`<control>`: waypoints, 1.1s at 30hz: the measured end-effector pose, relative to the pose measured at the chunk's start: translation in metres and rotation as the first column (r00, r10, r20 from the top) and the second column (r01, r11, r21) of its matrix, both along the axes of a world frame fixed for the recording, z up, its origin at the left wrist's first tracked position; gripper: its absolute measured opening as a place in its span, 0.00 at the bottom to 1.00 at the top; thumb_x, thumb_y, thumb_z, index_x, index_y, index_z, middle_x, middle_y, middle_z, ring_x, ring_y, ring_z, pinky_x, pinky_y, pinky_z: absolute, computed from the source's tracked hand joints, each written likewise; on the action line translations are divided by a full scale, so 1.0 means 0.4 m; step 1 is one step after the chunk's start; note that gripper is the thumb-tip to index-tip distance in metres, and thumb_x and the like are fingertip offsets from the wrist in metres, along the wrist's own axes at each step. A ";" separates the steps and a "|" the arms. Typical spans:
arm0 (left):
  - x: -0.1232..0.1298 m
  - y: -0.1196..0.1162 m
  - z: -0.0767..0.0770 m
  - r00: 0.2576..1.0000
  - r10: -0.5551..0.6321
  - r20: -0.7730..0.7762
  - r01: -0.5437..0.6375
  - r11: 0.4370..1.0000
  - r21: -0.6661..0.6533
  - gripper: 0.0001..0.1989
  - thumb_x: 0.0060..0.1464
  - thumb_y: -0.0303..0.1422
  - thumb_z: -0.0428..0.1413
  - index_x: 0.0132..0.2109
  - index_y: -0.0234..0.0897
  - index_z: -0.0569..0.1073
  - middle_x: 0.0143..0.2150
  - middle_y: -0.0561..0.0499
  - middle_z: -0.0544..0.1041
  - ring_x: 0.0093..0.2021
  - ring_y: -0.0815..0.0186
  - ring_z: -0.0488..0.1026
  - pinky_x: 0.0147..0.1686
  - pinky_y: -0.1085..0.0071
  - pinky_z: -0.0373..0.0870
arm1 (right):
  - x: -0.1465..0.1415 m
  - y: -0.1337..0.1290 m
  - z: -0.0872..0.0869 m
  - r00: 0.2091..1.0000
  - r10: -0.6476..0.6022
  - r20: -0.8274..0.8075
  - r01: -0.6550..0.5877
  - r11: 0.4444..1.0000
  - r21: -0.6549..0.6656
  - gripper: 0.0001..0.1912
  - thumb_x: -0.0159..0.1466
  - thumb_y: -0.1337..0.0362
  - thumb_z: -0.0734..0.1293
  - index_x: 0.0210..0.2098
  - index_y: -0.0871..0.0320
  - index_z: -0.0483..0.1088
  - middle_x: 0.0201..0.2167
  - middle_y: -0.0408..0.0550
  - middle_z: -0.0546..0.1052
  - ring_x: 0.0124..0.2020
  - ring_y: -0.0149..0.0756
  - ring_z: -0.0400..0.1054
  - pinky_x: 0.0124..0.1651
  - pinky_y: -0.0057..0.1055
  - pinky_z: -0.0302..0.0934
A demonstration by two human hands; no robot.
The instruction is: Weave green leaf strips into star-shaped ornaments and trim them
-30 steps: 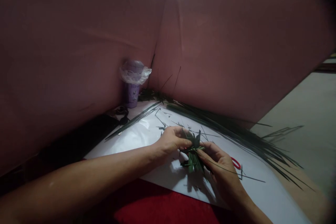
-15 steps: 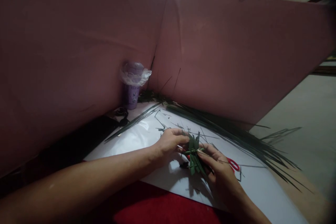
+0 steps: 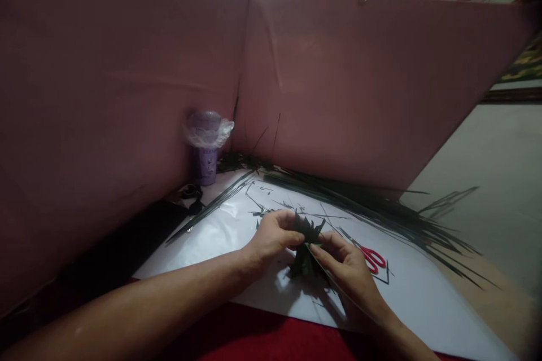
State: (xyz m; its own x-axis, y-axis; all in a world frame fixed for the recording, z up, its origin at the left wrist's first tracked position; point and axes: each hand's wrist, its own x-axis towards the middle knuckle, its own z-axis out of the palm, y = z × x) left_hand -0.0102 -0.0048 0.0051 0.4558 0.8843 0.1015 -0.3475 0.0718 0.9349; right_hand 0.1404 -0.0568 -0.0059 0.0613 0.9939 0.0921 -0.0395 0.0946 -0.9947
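Observation:
A small dark green bundle of folded leaf strips (image 3: 305, 259) is held above the white sheet, its pointed tips fanning up and down. My left hand (image 3: 275, 237) pinches its left side between thumb and fingers. On the right side, my right hand (image 3: 349, 268) grips the bundle near its middle, with a thin strip running down along the palm. Beyond the right hand lie scissors with red handles (image 3: 373, 259) on the sheet. Small leaf scraps (image 3: 290, 206) are scattered behind the hands.
Long green leaf strips (image 3: 359, 194) lie along the back right edge of the white sheet (image 3: 423, 304). At the back corner stands a purple cup (image 3: 207, 163) with clear plastic around its top. Pink panels (image 3: 339, 84) rise behind. Red cloth (image 3: 254, 333) is in front.
The bundle has turned between my hands and looks darker, with its strips at a different angle. The scissors now show more fully beside my right hand. The view has shifted slightly.

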 end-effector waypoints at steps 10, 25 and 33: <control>0.003 -0.006 0.005 0.999 0.029 -0.026 -0.030 1.000 -0.008 0.12 0.34 0.26 0.63 0.31 0.31 0.72 0.29 0.51 0.75 0.29 0.70 0.70 0.32 0.73 0.64 | -0.002 -0.005 -0.009 0.994 0.019 0.105 -0.029 0.994 0.102 0.13 0.55 0.55 0.71 0.33 0.58 0.73 0.30 0.47 0.76 0.31 0.37 0.70 0.32 0.30 0.65; -0.007 -0.065 0.054 0.961 0.247 -0.126 -0.126 0.794 0.595 0.02 0.47 0.25 0.58 0.31 0.35 0.73 0.32 0.48 0.76 0.34 0.65 0.72 0.37 0.69 0.67 | 0.011 -0.036 0.010 0.771 -0.446 0.454 -0.077 0.643 0.762 0.17 0.58 0.75 0.66 0.42 0.50 0.71 0.33 0.45 0.78 0.33 0.38 0.73 0.36 0.33 0.67; -0.031 -0.105 0.073 0.970 0.238 -0.042 -0.062 0.413 0.909 0.12 0.50 0.19 0.52 0.36 0.40 0.76 0.37 0.45 0.78 0.40 0.62 0.72 0.44 0.64 0.66 | 0.019 -0.079 0.056 0.727 -0.549 0.413 -0.172 0.437 0.883 0.30 0.57 0.78 0.64 0.54 0.44 0.65 0.41 0.50 0.76 0.40 0.40 0.72 0.37 0.38 0.69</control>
State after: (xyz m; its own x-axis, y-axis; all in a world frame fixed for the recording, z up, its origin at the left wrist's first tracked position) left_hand -0.0225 -0.0466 0.0344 0.4112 0.3840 0.8267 -0.1237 -0.8750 0.4680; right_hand 0.1480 -0.0883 0.0163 -0.1872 0.3348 0.9235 0.6162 0.7722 -0.1550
